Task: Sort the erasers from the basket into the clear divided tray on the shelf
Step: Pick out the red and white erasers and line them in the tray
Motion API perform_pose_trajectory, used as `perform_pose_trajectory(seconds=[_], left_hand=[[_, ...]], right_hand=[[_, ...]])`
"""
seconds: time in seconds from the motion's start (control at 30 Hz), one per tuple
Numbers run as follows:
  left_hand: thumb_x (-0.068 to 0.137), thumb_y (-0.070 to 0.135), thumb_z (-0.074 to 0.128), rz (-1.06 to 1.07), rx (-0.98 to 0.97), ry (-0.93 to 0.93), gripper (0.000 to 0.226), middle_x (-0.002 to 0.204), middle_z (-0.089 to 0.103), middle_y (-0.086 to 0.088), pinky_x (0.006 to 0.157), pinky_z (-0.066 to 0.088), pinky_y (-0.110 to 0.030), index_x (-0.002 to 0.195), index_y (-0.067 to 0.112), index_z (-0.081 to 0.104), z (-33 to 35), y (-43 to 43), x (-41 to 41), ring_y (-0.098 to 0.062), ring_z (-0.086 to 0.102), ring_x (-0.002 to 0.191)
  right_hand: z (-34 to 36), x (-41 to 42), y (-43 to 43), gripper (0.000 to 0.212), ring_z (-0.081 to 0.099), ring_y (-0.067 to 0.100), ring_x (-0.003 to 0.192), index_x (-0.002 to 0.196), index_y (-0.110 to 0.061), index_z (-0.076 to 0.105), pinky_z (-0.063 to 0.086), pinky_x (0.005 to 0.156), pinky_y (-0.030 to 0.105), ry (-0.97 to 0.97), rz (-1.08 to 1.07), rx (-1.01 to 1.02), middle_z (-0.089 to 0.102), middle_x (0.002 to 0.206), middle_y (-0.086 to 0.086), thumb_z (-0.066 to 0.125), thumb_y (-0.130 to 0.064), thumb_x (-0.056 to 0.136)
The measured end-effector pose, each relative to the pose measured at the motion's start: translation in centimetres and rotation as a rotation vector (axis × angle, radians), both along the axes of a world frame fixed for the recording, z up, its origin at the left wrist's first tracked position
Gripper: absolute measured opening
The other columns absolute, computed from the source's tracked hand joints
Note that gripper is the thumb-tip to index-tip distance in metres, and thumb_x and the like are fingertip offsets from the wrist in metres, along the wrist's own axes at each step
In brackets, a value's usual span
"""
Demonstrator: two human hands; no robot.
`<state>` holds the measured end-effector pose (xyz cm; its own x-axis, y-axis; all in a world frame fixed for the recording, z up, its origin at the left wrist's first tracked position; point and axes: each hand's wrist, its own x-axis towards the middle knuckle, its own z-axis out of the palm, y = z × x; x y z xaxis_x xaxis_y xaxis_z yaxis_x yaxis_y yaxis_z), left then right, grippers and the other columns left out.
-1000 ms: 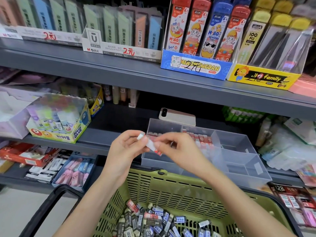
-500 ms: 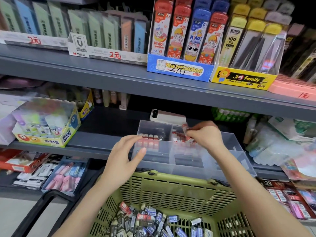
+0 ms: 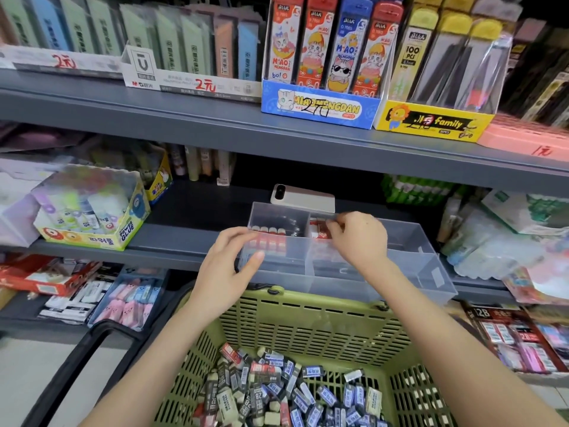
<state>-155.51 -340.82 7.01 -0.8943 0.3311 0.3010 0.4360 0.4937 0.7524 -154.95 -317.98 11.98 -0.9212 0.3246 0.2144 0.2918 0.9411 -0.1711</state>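
A green plastic basket [image 3: 308, 306] below the shelf holds several loose erasers [image 3: 277, 389] in black, blue and red sleeves. The clear divided tray [image 3: 415, 272] stands on the middle shelf just behind it. A short row of red-sleeved erasers [image 3: 268, 232] lines its back left compartment. My right hand [image 3: 358, 238] reaches into the neighbouring compartment, fingertips pinching a red-sleeved eraser [image 3: 320, 231] among others there. My left hand [image 3: 228, 266] hovers at the tray's front left corner with relaxed fingers, holding nothing.
A white phone [image 3: 303, 197] lies behind the tray. A glue-stick box [image 3: 89, 217] stands to the left on the same shelf. The upper shelf edge [image 3: 277, 140] overhangs the tray. A bin of pink erasers [image 3: 129, 300] sits on the shelf below, and the basket's black handle [image 3: 61, 380] hangs left.
My right hand carried the red eraser from in front of the tray up into its middle compartment and lowered it there. My left hand let go of it and stayed near the tray's front.
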Motion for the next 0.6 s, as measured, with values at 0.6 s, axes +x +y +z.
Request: perform_pose_trajectory(seconds=[0.6], left_hand=[[0.085,0.039,0.048,0.039,-0.434,0.142,0.040,0.106,0.065,-0.007,0.093,0.032,-0.031,0.098,0.010,0.072,1.1,-8.9,11.0,-0.028,0.057,0.104]], right_hand=[[-19.0,16.1,-7.2,0.034,0.053,0.020,0.061,0.064,-0.019,0.053,0.048,0.061,0.029,-0.540,0.151,-0.538,0.051,0.056,0.000,0.059,-0.041,0.089]])
